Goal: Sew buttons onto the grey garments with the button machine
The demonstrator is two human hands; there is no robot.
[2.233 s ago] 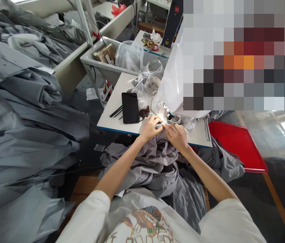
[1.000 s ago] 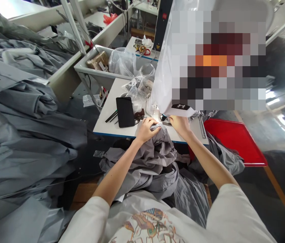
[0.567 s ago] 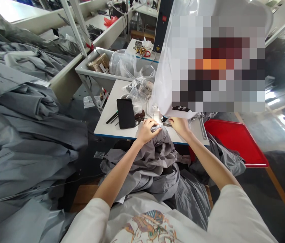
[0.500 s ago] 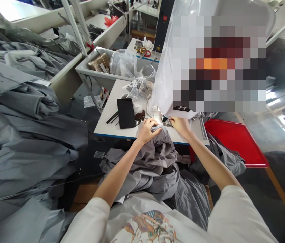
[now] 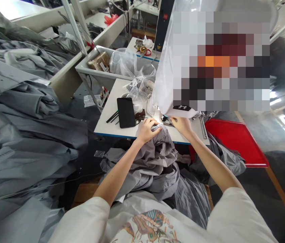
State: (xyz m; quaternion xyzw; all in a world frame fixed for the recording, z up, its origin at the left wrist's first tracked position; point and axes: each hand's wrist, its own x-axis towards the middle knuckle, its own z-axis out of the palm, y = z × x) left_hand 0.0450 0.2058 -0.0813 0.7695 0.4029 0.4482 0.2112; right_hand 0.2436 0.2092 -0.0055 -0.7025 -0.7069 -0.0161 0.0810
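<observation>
At the front edge of a white worktable [image 5: 107, 130], my left hand [image 5: 147, 130] is closed on the edge of a grey garment [image 5: 164, 143], which drapes down over my lap. My right hand [image 5: 182, 125] is at the lit working spot of a white machine [image 5: 164, 96], its thumb and fingertips pinched together. What they pinch, if anything, is too small to make out. The machine's head stands over the spot between both hands. A black phone [image 5: 126, 113] lies left of my left hand, beside several thin dark tools [image 5: 112, 116].
Grey garments [image 5: 31, 145] are heaped on the left. Behind the table, a trough [image 5: 91, 69] holds a brown package [image 5: 100, 63] and clear plastic bags [image 5: 124, 63]. A red tray-like surface [image 5: 235, 141] stands to the right. Part of the view is pixelated.
My right hand has shifted very slightly at the machine. My left hand and the grey garment stay nearly the same.
</observation>
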